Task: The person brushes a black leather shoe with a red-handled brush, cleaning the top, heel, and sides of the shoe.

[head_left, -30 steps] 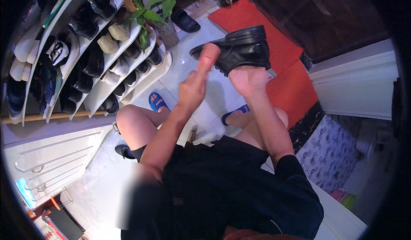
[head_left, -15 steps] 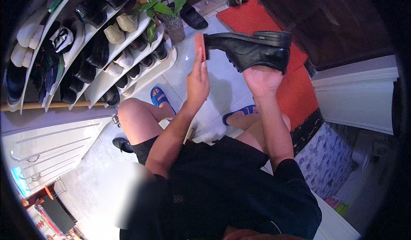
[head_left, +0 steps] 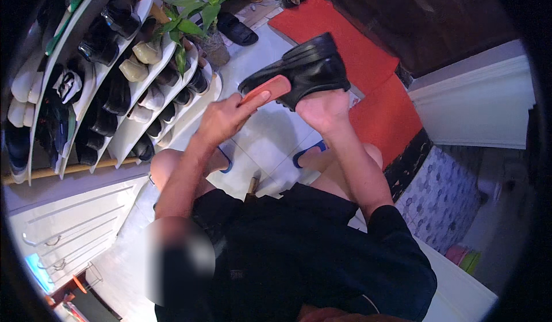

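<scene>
Shoe sits upturned; right grip at its opening.

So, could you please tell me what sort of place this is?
Probably a home entryway: a rack full of shoes, red matting on the tiled floor, and a potted plant alongside.

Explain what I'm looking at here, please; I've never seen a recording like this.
There is no machine: these are a person's bare hands, filmed from above by a head-worn fisheye camera, which bends straight edges. The left hand grips a red brush; the right hand holds up a black shoe, sole upward, from its opening. Whether the brush touches it is unclear. On the tiled floor are a black slipper, a potted plant and red mats, with a shoe rack on the left.
</scene>
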Tool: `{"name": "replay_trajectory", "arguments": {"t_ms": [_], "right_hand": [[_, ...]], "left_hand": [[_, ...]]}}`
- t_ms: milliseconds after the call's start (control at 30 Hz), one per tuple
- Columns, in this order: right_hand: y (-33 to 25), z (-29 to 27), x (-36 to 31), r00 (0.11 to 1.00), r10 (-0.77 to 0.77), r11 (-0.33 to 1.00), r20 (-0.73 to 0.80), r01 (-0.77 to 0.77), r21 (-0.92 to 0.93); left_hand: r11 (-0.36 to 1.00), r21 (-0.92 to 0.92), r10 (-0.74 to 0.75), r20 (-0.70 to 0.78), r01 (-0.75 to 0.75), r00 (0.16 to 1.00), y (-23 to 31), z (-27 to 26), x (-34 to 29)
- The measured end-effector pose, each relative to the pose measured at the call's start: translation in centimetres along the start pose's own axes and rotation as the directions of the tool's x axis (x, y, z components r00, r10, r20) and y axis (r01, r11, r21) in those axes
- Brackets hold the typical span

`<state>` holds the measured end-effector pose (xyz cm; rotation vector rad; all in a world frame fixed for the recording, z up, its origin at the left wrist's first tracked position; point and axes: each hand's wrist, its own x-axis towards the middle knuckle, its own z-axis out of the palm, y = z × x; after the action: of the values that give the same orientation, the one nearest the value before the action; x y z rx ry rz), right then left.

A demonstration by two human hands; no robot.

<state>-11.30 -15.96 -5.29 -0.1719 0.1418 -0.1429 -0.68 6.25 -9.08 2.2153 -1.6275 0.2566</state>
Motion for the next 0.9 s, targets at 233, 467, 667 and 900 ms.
{"name": "replay_trajectory", "arguments": {"t_ms": [233, 467, 667, 900], "right_hand": [[0.8, -0.1, -0.6, 0.943, 0.292, 0.956, 0.158, -0.282, -0.083], [1.9, -0.7, -0.9, 0.963, 0.263, 0.960, 0.050, -0.256, -0.114], [0.8, -1.1, 0.0, 0.967, 0.221, 0.942, 0.127, -0.178, -0.283], [0.8, -1.7, 0.0, 0.998, 0.006, 0.549, 0.062, 0.049, -0.834]], "left_hand": [[0.933, 0.135, 0.316, 0.137, -0.334, 0.939, -1.9, -7.1, 5.5], [0.943, 0.174, 0.273, 0.090, -0.285, 0.958, -0.7, -7.9, 6.8], [0.958, 0.134, 0.215, 0.255, -0.255, 0.943, -1.4, -7.5, 4.8], [0.967, -0.163, -0.172, 0.145, 0.195, 0.974, 0.3, -8.4, 7.8]]}}
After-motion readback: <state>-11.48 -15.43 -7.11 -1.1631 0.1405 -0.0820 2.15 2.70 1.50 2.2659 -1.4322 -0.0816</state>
